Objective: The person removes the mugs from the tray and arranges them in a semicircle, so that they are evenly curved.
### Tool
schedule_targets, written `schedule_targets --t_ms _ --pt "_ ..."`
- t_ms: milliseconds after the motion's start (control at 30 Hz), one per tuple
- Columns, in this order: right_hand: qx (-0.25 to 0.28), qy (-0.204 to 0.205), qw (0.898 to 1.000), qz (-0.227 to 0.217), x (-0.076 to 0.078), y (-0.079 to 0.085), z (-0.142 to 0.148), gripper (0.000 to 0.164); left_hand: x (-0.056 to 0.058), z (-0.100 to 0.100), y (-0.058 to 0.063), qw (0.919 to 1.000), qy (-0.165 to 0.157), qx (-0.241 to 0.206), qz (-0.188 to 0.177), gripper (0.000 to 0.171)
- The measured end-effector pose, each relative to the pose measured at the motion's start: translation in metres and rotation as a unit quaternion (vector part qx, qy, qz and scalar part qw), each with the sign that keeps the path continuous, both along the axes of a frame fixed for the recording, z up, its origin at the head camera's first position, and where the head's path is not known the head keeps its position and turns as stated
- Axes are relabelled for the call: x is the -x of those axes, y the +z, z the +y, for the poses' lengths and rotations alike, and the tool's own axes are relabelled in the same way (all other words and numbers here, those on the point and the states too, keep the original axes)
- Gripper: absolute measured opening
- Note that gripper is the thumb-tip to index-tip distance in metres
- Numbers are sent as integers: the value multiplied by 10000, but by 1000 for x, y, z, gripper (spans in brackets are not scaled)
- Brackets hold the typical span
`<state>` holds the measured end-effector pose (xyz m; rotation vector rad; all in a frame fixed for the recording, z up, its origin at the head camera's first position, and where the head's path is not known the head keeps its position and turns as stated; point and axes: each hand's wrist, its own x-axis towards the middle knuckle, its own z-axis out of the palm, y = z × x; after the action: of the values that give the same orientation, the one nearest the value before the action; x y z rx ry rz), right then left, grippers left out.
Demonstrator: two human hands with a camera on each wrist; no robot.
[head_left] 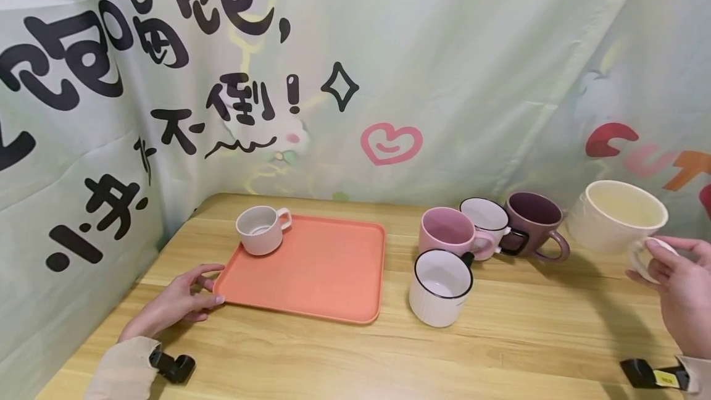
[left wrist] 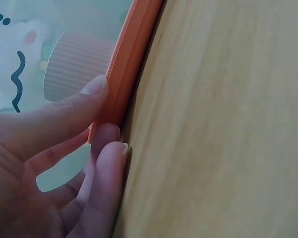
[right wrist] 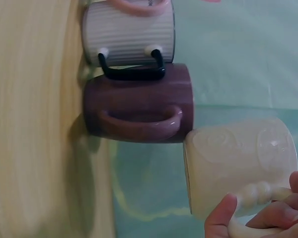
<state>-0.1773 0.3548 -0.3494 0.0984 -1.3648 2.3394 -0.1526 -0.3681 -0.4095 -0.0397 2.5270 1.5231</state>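
My left hand (head_left: 176,301) pinches the left edge of an orange tray (head_left: 328,270) near its front corner. In the left wrist view the thumb lies on the rim (left wrist: 120,84) and fingertips are below. A small pale ribbed mug (head_left: 260,232) stands on the tray's back left corner, its handle pointing right. At the far right my right hand (head_left: 680,279) grips a cream mug (head_left: 616,218) by its handle, holding it upright above the table. The right wrist view has this cream mug (right wrist: 241,163) close beside the dark purple mug (right wrist: 139,101); I cannot tell whether they touch.
Right of the tray, a white black-rimmed mug (head_left: 440,292) stands in front of a pink mug (head_left: 447,230). Behind them is another white mug with a black rim (head_left: 484,213), beside the purple one. A printed cloth (head_left: 472,79) hangs along the wooden table's (head_left: 500,350) back and left sides.
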Motion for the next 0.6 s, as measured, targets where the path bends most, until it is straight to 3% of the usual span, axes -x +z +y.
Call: schedule_targets --t_ms 300,600 --pt "-97 -201 9994 -246 -1 -10 2 19 1 -2 1 9999 -46 135 -23 75" --pt "-165 -300 9977 -591 3 -33 15 20 0 0 3 9999 -60 134 -42 76"
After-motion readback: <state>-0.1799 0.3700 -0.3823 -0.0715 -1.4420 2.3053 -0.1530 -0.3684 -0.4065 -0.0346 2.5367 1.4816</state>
